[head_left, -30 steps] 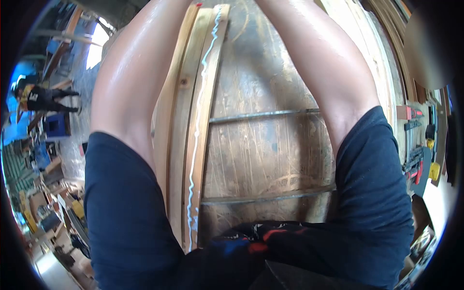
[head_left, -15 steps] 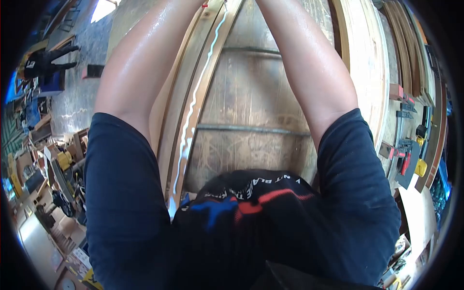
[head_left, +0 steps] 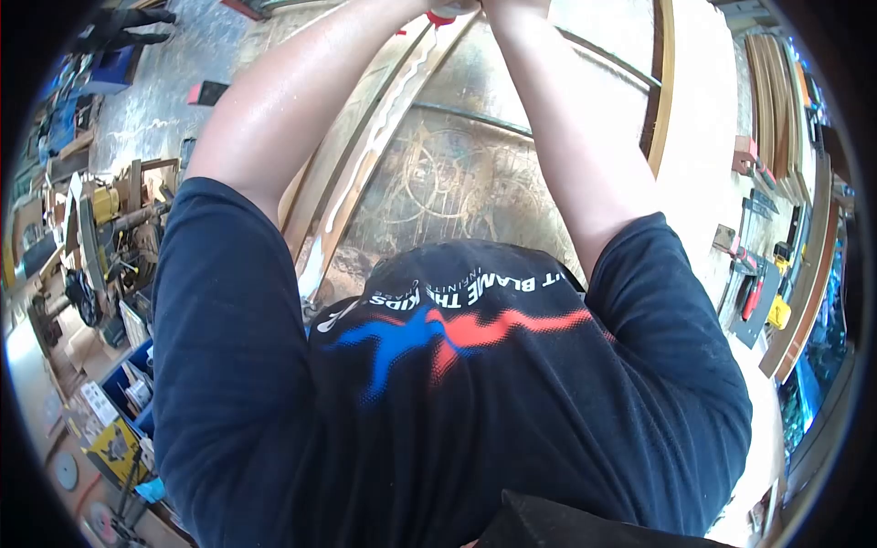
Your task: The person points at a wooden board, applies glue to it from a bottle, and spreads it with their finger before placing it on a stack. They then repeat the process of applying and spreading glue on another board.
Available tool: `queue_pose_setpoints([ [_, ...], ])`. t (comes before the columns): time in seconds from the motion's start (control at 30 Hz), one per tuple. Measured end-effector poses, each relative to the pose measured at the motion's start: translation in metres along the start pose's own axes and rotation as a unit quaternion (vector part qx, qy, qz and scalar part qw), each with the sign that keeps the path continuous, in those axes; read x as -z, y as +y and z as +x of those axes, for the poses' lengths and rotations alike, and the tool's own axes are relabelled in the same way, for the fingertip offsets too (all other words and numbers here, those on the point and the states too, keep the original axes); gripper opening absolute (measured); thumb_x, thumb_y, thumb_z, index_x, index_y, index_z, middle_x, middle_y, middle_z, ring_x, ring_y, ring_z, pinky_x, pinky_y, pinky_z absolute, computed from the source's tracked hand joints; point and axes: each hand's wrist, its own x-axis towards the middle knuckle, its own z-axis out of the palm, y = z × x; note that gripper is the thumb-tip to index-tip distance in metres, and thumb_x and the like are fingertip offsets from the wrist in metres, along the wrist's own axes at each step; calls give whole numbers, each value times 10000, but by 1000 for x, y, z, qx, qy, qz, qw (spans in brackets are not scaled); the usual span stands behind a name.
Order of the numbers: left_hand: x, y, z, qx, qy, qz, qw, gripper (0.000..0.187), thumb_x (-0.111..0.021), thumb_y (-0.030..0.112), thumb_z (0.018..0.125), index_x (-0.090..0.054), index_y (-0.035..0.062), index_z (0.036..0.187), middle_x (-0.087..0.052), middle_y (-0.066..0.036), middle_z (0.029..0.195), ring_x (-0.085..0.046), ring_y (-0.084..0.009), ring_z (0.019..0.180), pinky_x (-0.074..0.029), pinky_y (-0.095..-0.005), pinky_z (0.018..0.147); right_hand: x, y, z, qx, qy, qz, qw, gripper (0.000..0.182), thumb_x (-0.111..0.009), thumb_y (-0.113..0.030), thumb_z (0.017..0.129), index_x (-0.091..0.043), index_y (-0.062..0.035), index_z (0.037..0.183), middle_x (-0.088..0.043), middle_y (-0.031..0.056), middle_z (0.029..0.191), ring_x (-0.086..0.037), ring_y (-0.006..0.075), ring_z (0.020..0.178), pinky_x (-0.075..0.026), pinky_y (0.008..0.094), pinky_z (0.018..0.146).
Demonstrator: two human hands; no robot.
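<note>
At the top edge, my left hand [head_left: 416,5] and my right hand [head_left: 517,7] come together around a white glue bottle [head_left: 442,16] with a red tip. Both hands are closed at the bottle, though most of their fingers are cut off by the frame. The nozzle points down at a long wooden strip [head_left: 352,196]. A wavy bead of white glue [head_left: 376,137] runs along this strip and widens into a smear at its near end. Another wooden strip [head_left: 315,173] lies alongside on the left.
Under my arms is a stained worktop [head_left: 438,183] crossed by thin dark bars. A pale board [head_left: 699,137] lies on the right, with red-and-black clamps [head_left: 749,157] and stacked boards [head_left: 776,110] beyond. Tools clutter the left side [head_left: 110,237]. Another person's dark-clothed legs [head_left: 123,32] show at upper left.
My view has shifted, bringing the hands and the bottle's red tip lower into frame. My forearms have drawn closer together, and more of my shirt shows.
</note>
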Motion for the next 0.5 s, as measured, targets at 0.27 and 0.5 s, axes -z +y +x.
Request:
queue_pose_setpoints([
  [0.27,72,47,-73,79,-14,90,993,556,-507,577,986,-709,59,980,-711,-172,831,-709,-343,798,-531,-421,713,-89,-55,-81,-83,151,74,982,676,-344,-571,1078,-596,51,1162,-664,192,1045,-643,300,978,-502,405,889],
  [0.5,118,88,-133,149,16,82,985,577,-533,596,961,-723,53,1003,-729,-165,848,-726,-311,821,-538,-409,738,-120,-97,-134,-112,72,46,990,633,-327,-528,1092,-599,38,1171,-654,186,1076,-621,296,1000,-481,415,922],
])
